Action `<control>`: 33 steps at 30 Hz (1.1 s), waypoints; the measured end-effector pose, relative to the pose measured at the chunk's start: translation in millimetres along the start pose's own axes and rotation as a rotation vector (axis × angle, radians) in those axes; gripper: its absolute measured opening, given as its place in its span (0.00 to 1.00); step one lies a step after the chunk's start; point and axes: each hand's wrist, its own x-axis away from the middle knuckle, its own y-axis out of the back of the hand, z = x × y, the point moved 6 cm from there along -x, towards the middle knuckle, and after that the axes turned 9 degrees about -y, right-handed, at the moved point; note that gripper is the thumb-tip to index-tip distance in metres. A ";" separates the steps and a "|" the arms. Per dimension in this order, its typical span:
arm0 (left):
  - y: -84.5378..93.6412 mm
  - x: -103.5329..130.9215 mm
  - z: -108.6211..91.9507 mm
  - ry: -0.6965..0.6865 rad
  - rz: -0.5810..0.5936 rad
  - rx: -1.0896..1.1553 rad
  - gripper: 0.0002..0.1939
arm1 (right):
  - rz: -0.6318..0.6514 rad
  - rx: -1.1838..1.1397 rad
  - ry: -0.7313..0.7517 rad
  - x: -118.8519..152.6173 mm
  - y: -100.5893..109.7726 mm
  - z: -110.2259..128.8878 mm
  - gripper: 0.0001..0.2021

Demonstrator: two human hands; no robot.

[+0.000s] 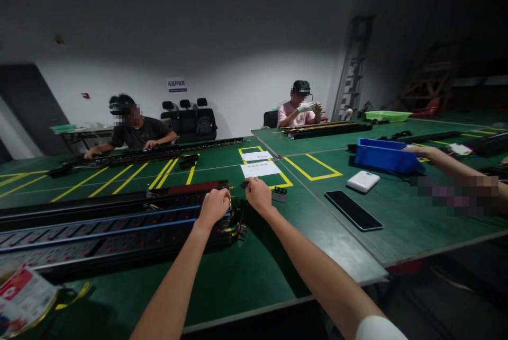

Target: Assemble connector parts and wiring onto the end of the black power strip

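Observation:
Long black power strips (pixel 99 242) with red-dotted outlets lie side by side on the green table, their wired ends toward me on the right. My left hand (pixel 215 205) is closed over the end of the upper strip, its fingertips by the yellow and green wires. Just right of it, my right hand (pixel 259 195) pinches a small black plastic piece (pixel 243 185) near that end. A black end piece (pixel 242 232) hangs on wires from the nearest strip. Beside my right hand lies another black part (pixel 280 194) with slots. My fingertips partly hide the wires.
White paper sheets (pixel 260 169) lie beyond my hands. To the right are a phone (pixel 353 210), a white box (pixel 363 181) and a blue bin (pixel 387 155) with another person's arm at it. A packet (pixel 26 297) lies lower left. Two people sit working across the table.

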 end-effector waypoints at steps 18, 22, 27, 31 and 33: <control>1.0 0.5 0.8 -0.006 -0.015 0.024 0.15 | -0.229 -0.130 -0.609 -30.8 43.6 -130.9 0.16; 1.5 0.5 0.8 -0.009 -0.013 0.021 0.15 | -0.234 -0.120 -0.472 -34.6 38.6 -125.7 0.16; 0.9 0.5 1.1 -0.004 -0.006 0.007 0.14 | -0.188 -0.030 -0.341 -35.5 36.0 -108.7 0.17; 1.4 0.6 0.3 -0.004 -0.008 0.007 0.14 | -0.075 0.058 -0.016 -28.6 20.8 -63.4 0.21; 2.2 0.7 -0.5 -0.009 -0.011 0.009 0.14 | 0.028 0.094 0.137 -19.9 4.6 -39.0 0.24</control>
